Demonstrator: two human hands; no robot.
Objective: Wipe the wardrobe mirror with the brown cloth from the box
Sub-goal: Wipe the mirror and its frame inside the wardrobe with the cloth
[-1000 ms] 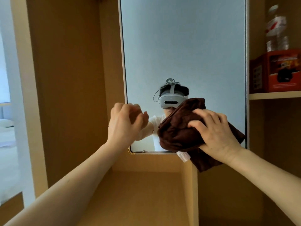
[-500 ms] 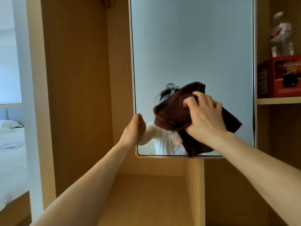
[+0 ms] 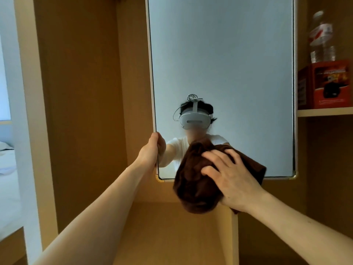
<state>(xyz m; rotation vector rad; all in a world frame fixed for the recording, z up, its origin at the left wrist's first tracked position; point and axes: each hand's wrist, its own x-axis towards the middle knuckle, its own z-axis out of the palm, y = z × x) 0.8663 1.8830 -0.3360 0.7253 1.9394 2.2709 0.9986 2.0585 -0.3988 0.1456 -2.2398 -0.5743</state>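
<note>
The wardrobe mirror (image 3: pixel 221 64) hangs straight ahead in a thin pale frame with gold corners. My left hand (image 3: pixel 150 152) grips its left edge near the bottom corner, fingers wrapped behind the frame. A bunched brown cloth (image 3: pixel 194 180) lies against the mirror's lower middle and hangs past its bottom edge. My right hand (image 3: pixel 231 178) presses on the cloth with spread, slightly bent fingers and holds it against the glass. A person wearing a white headset shows as a reflection above the cloth.
The wardrobe's wooden side wall (image 3: pixel 80 102) rises to the left of the mirror. A wooden compartment with a divider (image 3: pixel 234 238) opens below. On the right a shelf (image 3: pixel 324 111) carries a red box (image 3: pixel 330 85) and a water bottle (image 3: pixel 321 37). A white bed (image 3: pixel 7 178) shows far left.
My right hand slid the cloth down from the mirror's middle to its bottom edge, uncovering the reflected headset. My left hand went from a raised fist to holding the mirror's left edge.
</note>
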